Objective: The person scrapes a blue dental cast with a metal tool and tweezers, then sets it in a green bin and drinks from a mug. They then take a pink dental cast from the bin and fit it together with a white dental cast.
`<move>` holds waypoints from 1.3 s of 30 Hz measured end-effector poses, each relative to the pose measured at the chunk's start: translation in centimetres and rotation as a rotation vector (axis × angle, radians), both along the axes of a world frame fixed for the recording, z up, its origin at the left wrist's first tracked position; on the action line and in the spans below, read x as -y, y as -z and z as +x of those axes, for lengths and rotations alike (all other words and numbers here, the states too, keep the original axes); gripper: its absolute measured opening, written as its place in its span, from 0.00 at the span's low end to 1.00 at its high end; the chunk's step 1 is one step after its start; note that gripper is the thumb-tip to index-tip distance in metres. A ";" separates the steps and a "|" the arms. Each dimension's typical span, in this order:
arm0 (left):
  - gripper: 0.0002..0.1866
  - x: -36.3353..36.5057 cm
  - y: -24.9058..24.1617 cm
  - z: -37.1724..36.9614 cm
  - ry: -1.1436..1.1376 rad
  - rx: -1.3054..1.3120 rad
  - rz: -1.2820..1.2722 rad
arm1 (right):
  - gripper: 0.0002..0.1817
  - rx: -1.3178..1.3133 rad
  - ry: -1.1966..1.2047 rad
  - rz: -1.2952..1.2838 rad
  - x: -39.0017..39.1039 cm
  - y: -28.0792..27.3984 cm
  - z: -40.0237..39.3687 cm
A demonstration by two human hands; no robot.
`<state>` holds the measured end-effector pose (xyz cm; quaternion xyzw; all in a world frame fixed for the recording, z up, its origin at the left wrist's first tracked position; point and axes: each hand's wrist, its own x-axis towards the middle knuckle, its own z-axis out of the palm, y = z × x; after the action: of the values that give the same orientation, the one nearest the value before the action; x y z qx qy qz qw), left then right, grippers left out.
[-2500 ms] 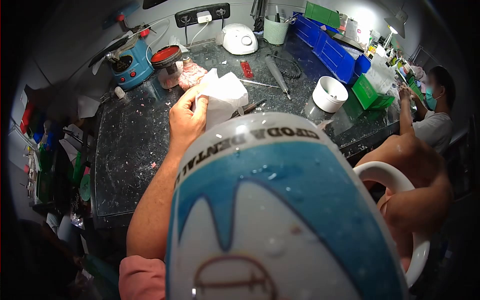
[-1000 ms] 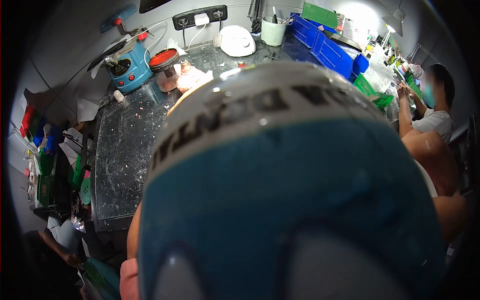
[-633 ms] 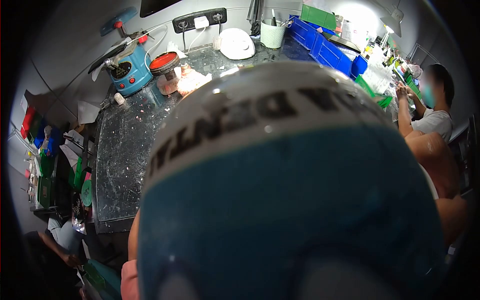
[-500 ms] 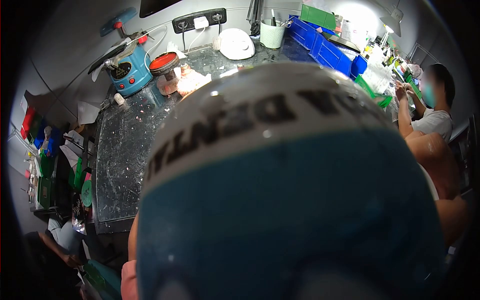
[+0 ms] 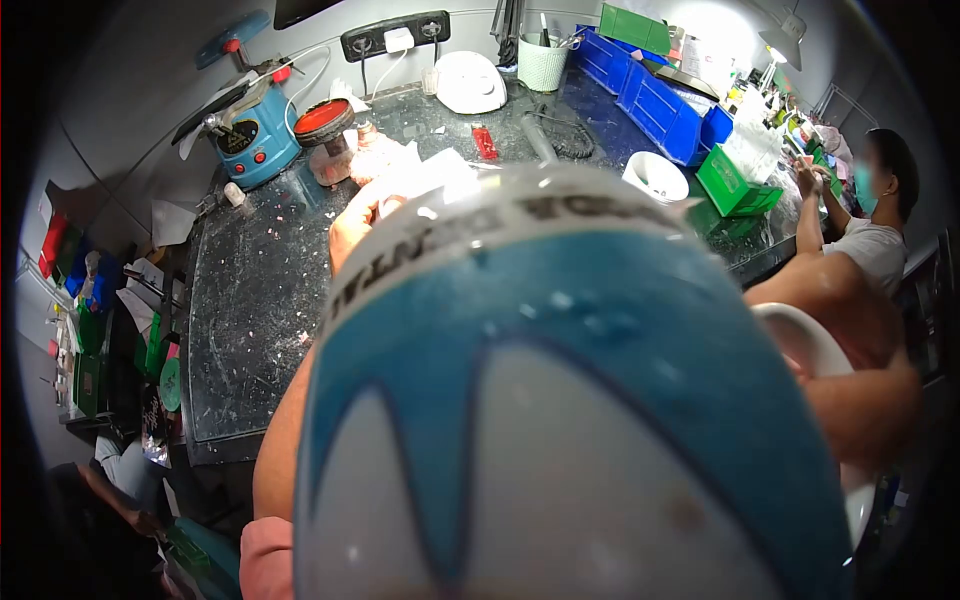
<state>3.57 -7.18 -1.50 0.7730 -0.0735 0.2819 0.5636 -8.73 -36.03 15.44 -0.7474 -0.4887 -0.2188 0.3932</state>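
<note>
A big mug (image 5: 580, 290), blue-green and white with dark lettering, fills the middle of the view close to the camera. My right hand (image 5: 862, 400) is closed round its white handle (image 5: 825, 340) at the right side, with part of the fingers hidden. Beyond the mug's left edge, my left hand (image 5: 352, 225) is over the desk with its fingers curled in. The mug and the glare hide what those fingers hold, if anything. Beside that hand lies brightly lit, crumpled white material (image 5: 385, 162).
The dark desk (image 5: 250, 330) carries a blue machine (image 5: 258, 145), a jar with a red top (image 5: 323, 120), a small red item (image 5: 485, 142), a handpiece with coiled cord (image 5: 540, 135), a white bowl (image 5: 656, 178) and a green bin (image 5: 738, 185). A co-worker (image 5: 870, 215) sits at right.
The mug has tipped and dropped lower, uncovering more desk, the red item, the bowl and the handpiece. My left hand and the mug's handle have come into view.
</note>
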 end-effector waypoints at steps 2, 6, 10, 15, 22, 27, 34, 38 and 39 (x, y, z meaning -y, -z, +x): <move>0.13 -0.1 0.0 0.3 0.001 0.000 0.001 | 0.09 0.004 0.006 0.002 0.1 0.3 0.1; 0.13 -0.2 0.2 0.7 0.006 -0.007 0.007 | 0.09 0.017 0.000 0.015 -0.3 0.6 0.4; 0.13 0.0 0.4 0.9 0.034 0.050 -0.001 | 0.09 0.003 -0.045 -0.006 0.1 0.2 0.7; 0.13 0.0 0.3 0.7 0.055 0.046 -0.012 | 0.07 0.090 0.012 0.110 -0.3 2.6 0.6; 0.16 -0.8 1.5 1.8 0.033 0.045 0.027 | 0.11 -0.007 0.027 0.169 -0.1 1.5 -0.6; 0.16 -1.0 1.8 2.1 0.012 0.042 0.045 | 0.11 -0.002 0.025 0.124 0.0 1.2 -0.4; 0.15 -1.0 1.4 2.1 -0.006 0.053 0.055 | 0.12 0.000 0.023 0.089 0.3 0.8 -0.2; 0.14 -0.7 1.1 1.6 -0.008 0.043 0.053 | 0.12 0.005 0.020 0.069 0.5 0.4 -0.2; 0.14 -0.6 1.0 1.6 -0.006 0.040 0.049 | 0.12 0.004 0.018 0.064 0.6 0.3 -0.3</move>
<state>5.15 -6.55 -2.47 0.7811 -0.0893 0.2972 0.5418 -9.00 -36.63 15.17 -0.7384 -0.4754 -0.2393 0.4141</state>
